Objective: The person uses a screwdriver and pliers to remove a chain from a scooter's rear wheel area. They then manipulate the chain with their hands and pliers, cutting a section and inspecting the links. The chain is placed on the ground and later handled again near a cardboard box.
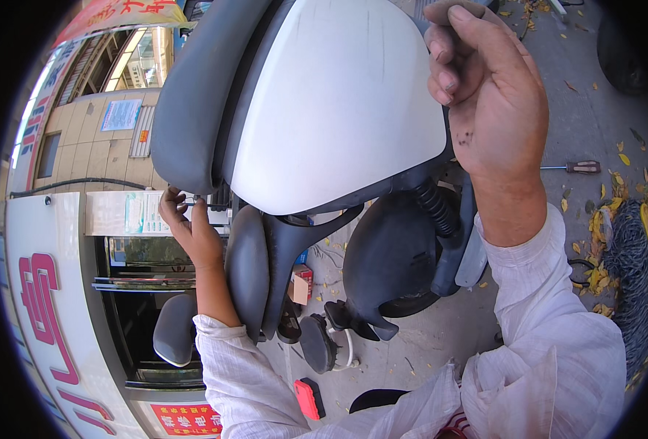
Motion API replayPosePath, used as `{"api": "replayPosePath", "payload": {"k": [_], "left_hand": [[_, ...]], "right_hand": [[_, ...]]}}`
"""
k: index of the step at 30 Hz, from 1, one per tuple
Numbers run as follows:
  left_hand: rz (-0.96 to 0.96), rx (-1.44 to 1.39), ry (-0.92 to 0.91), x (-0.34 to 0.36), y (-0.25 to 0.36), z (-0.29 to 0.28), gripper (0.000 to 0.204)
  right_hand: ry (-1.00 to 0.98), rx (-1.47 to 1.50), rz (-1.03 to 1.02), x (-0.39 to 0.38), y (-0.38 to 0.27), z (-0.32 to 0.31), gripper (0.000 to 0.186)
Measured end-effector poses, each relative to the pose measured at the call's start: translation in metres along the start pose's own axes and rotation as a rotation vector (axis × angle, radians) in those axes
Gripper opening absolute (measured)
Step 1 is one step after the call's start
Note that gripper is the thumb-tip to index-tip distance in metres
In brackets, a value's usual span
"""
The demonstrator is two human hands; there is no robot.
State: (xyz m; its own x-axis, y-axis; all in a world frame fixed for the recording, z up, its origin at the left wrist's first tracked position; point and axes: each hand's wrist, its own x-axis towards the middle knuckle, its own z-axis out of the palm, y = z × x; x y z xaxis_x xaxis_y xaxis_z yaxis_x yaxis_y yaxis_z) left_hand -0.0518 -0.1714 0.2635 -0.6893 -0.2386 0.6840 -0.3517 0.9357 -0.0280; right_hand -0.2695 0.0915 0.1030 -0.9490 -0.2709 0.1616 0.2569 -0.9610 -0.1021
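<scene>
A scooter's white side panel (338, 102) fills the upper middle, beside its long dark grey seat (192, 95). My left hand (196, 230) is at the lower end of the seat, near the grey backrest pad (248, 263). Its thumb and fingers close around a small metallic part too small to name. My right hand (496, 110) is raised at the panel's right edge, palm showing. The fingers there curl in and the thumb meets the index finger at the top; whatever may be between them is hidden.
Beneath the panel are the black rear wheel cover (390, 252) and a coil spring (436, 208). A screwdriver (582, 167), a red box (302, 284) and a red-and-black case (309, 399) lie on the ground. A mop head (631, 256) is at right among fallen leaves; a shopfront (53, 293) stands left.
</scene>
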Motion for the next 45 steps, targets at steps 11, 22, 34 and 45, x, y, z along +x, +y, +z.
{"api": "replayPosePath", "payload": {"k": [11,22,34,45], "left_hand": [[-0.232,0.091,-0.103,0.003,-0.022,-0.002,0.044],[0.154,0.536,0.814,0.079,0.04,0.003,0.029],[-0.318,1.284,0.079,0.056,-0.068,0.04,0.087],[-0.345,-0.184,0.686,0.045,0.037,-0.002,0.036]], "right_hand": [[-0.016,-0.031,-0.019,0.003,0.008,-0.004,0.018],[-0.131,-0.09,-0.101,0.003,0.007,-0.008,0.026],[0.008,-0.067,-0.032,0.013,0.007,-0.017,0.021],[-0.161,-0.22,0.187,-0.015,0.039,0.006,0.021]]}}
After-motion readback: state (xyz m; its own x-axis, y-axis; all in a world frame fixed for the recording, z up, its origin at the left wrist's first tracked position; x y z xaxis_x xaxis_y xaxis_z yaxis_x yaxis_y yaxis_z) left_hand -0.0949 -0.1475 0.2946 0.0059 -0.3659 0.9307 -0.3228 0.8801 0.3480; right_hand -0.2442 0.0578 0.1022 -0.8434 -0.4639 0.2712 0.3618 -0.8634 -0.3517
